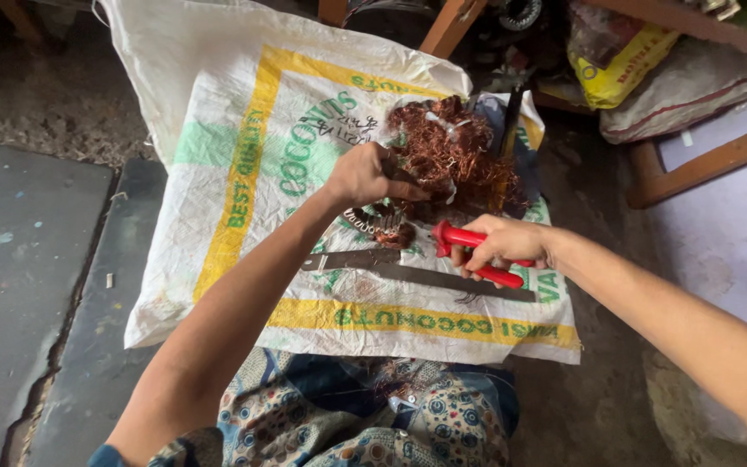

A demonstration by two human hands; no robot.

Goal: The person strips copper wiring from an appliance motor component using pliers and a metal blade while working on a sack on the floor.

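My left hand (pixel 365 175) grips the top of a round metal motor stator (pixel 379 222) with copper winding, standing on a white woven sack (pixel 244 164). My right hand (pixel 505 244) is closed on a pair of red-handled pliers (pixel 469 251), whose head points at the stator. A tangled heap of copper wire (pixel 456 156) lies just behind the stator. Two flat metal blades (pixel 408 268) lie on the sack under my right hand.
The sack covers a low surface on a grey concrete floor (pixel 28 259). Patterned cloth on my lap (pixel 365 415) sits at the near edge. Wooden furniture legs (pixel 693 164), a yellow bag (pixel 616 60) and a grey sack crowd the upper right.
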